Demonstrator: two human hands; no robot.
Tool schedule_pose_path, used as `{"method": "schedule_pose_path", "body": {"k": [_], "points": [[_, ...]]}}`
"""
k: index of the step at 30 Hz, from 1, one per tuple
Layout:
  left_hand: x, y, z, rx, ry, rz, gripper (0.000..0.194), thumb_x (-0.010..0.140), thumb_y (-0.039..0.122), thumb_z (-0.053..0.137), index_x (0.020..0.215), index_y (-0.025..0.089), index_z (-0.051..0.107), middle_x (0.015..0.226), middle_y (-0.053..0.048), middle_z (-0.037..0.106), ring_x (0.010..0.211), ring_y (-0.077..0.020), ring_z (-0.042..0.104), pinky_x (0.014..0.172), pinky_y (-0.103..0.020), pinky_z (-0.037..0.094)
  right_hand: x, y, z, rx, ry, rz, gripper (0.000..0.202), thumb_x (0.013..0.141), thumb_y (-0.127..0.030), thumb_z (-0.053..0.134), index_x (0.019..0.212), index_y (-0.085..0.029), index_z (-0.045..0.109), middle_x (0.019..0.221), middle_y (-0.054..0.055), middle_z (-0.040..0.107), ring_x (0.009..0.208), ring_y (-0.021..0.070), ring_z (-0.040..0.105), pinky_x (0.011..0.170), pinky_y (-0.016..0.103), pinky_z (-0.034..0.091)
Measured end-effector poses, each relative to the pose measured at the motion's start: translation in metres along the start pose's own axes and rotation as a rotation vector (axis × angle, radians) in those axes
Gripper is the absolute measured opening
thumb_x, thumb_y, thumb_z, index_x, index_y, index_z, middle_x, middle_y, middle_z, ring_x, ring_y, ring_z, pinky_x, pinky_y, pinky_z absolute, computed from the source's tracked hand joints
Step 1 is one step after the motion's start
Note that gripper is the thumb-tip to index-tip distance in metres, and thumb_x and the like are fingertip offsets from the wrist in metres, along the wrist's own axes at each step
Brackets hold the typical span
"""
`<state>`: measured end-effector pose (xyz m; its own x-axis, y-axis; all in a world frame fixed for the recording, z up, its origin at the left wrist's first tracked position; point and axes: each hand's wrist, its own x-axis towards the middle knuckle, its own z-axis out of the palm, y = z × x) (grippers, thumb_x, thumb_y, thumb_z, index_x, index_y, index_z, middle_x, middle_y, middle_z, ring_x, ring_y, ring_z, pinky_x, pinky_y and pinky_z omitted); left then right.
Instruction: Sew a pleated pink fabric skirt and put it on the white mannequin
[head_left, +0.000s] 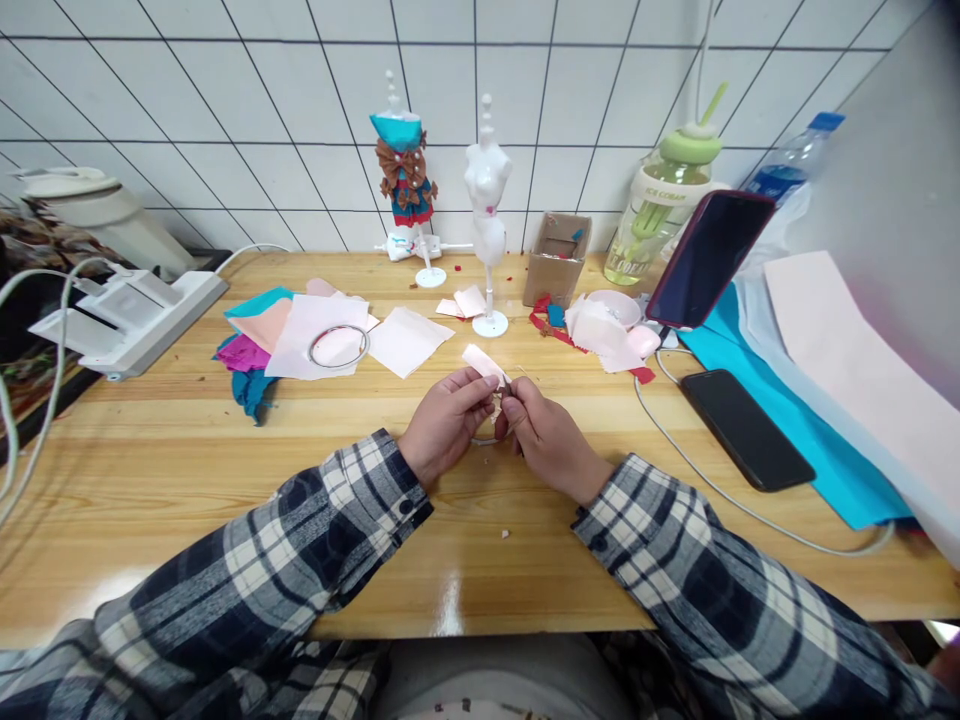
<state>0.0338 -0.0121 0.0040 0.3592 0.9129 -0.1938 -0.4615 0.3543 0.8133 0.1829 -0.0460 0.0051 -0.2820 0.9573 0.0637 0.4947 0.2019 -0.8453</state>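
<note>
My left hand point(446, 420) pinches a small folded strip of pale pink paper point(481, 362) between thumb and fingers. Against the strip's right end, my right hand point(551, 435) is closed on a small dark-bladed tool point(505, 386) that looks like small scissors; the fingers hide most of it. Below the hands, part of a pale ring-shaped edge point(487, 441) and tiny paper bits show. Just beyond stands a bare white mini dress form point(488, 180), upright on its round base. A second dress form point(406, 165) behind it wears a teal, brown and red outfit with bows.
Pink sheets point(409, 340), a metal ring point(339, 346) and coloured scraps point(251, 385) lie left. A power strip point(142, 320) sits far left. Rightward are a cardboard box point(556, 262), a bottle point(656, 210), a propped phone point(709, 258), a flat phone point(746, 428), a cable and blue paper point(840, 480).
</note>
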Motion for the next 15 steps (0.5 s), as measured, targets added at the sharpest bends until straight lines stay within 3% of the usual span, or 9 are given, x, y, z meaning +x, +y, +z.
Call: {"method": "schedule_pose_path", "body": {"k": [9,15], "points": [[0.0009,-0.0008,-0.0011,-0.007,-0.029,-0.001,0.016,0.077,0.024,0.073,0.078,0.012,0.062,0.071,-0.001,0.061,0.063,-0.0099,0.057,0.060,-0.023,0.046,-0.0009,0.0003,0.0001,0.009,0.009,0.003,0.019,0.101,-0.038,0.030,0.093,-0.024,0.040,0.076,-0.001,0.066,0.062,0.0143,0.059,0.060,0.026,0.040],[0.0002,-0.0004,-0.0004,-0.016,0.018,-0.007,0.016,0.076,0.023,0.075,0.076,0.012,0.064,0.072,-0.001,0.062,0.068,-0.0090,0.058,0.067,-0.021,0.047,0.0005,0.0022,0.0007,-0.008,0.019,0.000,0.018,0.101,-0.037,0.031,0.092,-0.024,0.040,0.072,-0.002,0.063,0.059,0.0145,0.057,0.059,0.026,0.039]]}}
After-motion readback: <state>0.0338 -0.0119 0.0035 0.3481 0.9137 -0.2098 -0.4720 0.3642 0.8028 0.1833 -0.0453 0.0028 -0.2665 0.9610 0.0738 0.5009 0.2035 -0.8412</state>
